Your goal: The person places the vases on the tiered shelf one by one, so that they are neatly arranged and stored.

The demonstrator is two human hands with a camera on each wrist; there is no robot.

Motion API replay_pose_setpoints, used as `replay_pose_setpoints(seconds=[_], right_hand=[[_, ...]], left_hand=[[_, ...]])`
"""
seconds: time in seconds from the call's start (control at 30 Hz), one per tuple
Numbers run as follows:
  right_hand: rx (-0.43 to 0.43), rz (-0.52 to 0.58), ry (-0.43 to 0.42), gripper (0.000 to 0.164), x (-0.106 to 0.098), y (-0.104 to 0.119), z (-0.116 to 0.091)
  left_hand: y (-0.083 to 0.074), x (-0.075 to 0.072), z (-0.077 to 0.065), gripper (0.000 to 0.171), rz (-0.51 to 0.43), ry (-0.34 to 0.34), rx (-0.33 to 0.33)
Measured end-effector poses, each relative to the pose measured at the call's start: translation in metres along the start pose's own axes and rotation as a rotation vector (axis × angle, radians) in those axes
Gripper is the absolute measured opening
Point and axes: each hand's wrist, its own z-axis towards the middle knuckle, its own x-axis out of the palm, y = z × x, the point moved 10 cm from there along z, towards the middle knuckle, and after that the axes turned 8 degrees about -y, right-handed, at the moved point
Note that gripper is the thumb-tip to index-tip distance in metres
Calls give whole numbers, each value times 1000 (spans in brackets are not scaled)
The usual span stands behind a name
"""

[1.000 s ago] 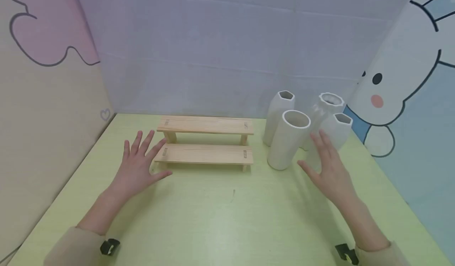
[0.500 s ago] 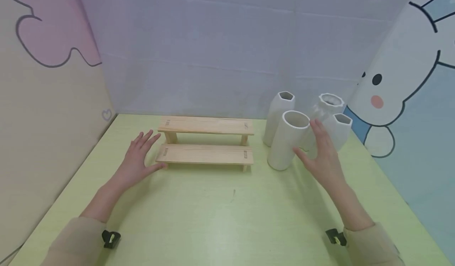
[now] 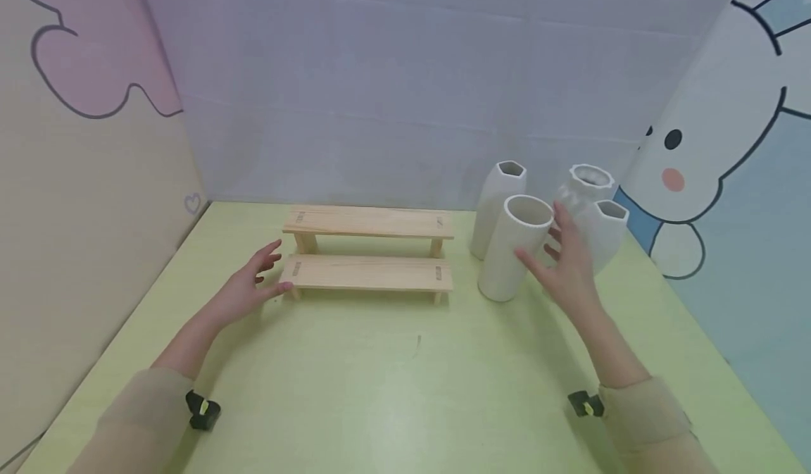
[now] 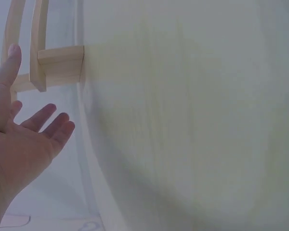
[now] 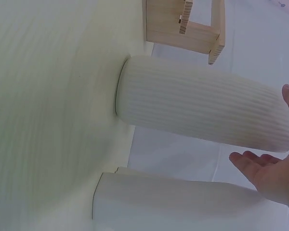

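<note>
1. The left hand (image 3: 243, 294) angled inward, fingers loosely parted, near the left end of the 2-tier pale wooden stand (image 3: 367, 273).
2. The right hand (image 3: 570, 280) spread thumb and fingers wide about the upright white ribbed cylindrical vase (image 3: 510, 259), right of the stand; contact was unclear.

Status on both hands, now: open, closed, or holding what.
Left hand: open, holding nothing, by the left end of the two-tier wooden stand.
Right hand: open, thumb and fingers either side of the ribbed white vase, not gripping it.
</note>
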Motion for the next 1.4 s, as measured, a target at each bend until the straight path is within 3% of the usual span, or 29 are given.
replay_pose_setpoints(seconds=[0.2, 0.4, 0.7, 0.9, 1.1, 1.4], right_hand=[[80, 101, -6, 97, 5, -9, 4], [146, 88, -7, 98, 7, -18, 9], [162, 77, 3, 95, 9, -21, 13], [143, 79, -12, 81, 7, -21, 16], [136, 115, -14, 78, 7, -18, 17], [201, 147, -5, 74, 2, 8, 12]], left_hand=[[8, 10, 4, 85, -120, 93, -35], [13, 16, 7, 81, -176, 150, -63], [21, 19, 11, 79, -263, 225, -95], [21, 18, 12, 78, -232, 243, -94], [19, 16, 11, 78, -245, 248, -100], [19, 18, 11, 77, -264, 250, -119]])
